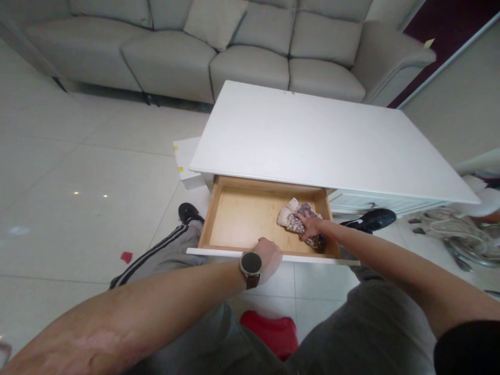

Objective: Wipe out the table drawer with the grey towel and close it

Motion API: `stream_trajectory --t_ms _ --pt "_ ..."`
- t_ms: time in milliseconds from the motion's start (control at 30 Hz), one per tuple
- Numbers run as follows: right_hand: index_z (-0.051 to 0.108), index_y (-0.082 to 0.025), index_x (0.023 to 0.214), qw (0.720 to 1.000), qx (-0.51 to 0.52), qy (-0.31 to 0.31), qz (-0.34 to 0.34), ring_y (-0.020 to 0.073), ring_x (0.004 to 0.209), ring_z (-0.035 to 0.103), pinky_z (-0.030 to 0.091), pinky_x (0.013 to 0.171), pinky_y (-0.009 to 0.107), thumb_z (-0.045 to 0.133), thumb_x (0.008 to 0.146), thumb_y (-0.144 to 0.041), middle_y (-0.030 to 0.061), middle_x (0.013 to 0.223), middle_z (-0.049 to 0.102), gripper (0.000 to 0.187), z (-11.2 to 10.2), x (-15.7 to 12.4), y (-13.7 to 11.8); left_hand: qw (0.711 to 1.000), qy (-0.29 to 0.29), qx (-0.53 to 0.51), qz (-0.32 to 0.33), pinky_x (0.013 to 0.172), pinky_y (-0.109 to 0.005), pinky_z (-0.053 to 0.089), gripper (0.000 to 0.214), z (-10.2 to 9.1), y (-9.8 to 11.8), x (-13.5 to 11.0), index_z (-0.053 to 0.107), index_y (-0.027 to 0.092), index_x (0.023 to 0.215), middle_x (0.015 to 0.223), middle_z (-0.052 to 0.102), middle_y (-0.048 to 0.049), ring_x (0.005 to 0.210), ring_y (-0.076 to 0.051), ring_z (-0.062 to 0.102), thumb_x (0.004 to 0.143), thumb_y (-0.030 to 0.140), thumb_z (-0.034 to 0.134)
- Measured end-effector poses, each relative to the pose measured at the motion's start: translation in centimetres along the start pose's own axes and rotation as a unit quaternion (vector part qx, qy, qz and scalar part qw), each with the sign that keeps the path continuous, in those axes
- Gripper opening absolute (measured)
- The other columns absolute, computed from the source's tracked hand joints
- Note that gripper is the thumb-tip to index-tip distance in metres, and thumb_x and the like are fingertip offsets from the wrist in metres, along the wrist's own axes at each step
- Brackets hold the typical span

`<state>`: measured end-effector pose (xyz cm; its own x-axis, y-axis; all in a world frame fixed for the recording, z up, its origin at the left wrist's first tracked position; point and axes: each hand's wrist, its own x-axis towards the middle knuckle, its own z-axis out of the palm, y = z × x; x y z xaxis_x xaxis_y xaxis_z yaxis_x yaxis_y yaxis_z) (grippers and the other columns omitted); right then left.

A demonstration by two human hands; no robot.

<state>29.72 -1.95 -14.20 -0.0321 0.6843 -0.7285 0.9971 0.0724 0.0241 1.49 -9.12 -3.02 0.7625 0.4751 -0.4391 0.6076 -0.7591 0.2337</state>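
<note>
A wooden drawer (234, 216) stands pulled out from a white coffee table (312, 135). My left hand (269, 259), with a watch on its wrist, is closed at the drawer's white front edge; its fingertips are hidden. Inside the drawer, at its right side, lies a crumpled patterned cloth (289, 219) in cream, brown and greyish purple. My right hand (310, 226) reaches in from the right and grips the cloth from above, fingers bent into its folds.
Beyond the table runs a grey sofa (250, 65) with a cushion (214, 21). A white box (187, 156) with yellow marks sits left of the table. Between my legs is a red object (271, 330). Coiled pale hose or cable (449, 229) lies at right.
</note>
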Motion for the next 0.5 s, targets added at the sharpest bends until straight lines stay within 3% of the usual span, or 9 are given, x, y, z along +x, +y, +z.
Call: stream_trajectory --t_ms 100,300,500 --pt "0.021 -0.022 0.163 0.997 0.022 -0.03 -0.075 0.0381 0.141 0.041 0.039 0.112 0.042 0.092 0.044 -0.042 0.0208 0.163 0.024 0.14 0.5 -1.1 0.2 1.0 0.003 0.004 -0.011 0.076 -0.039 0.052 0.026 0.4 0.1 0.2 0.076 0.008 0.092 0.088 0.076 -0.02 0.086 -0.026 0.073 0.092 0.006 0.05" --pt "0.038 -0.026 0.155 0.988 -0.005 -0.003 -0.153 0.0358 0.127 0.053 0.043 0.105 0.042 0.085 0.061 -0.034 0.0176 0.151 0.039 0.106 1.3 -2.4 0.2 0.999 0.008 -0.015 -0.046 0.08 -0.038 0.047 0.031 0.4 0.5 -0.2 0.073 0.004 0.098 0.096 0.075 -0.0211 0.088 -0.026 0.07 0.092 0.001 0.043" --pt "0.045 -0.03 0.152 0.974 -0.062 0.016 -0.216 0.0324 0.115 0.059 0.045 0.101 0.043 0.08 0.066 -0.025 0.0159 0.147 0.04 0.092 -0.1 -2.5 -4.4 0.997 -0.003 -0.043 -0.062 0.076 -0.035 0.043 0.034 -0.5 0.8 -0.6 0.073 0.003 0.095 0.095 0.075 -0.0185 0.084 -0.023 0.067 0.092 -0.001 0.039"
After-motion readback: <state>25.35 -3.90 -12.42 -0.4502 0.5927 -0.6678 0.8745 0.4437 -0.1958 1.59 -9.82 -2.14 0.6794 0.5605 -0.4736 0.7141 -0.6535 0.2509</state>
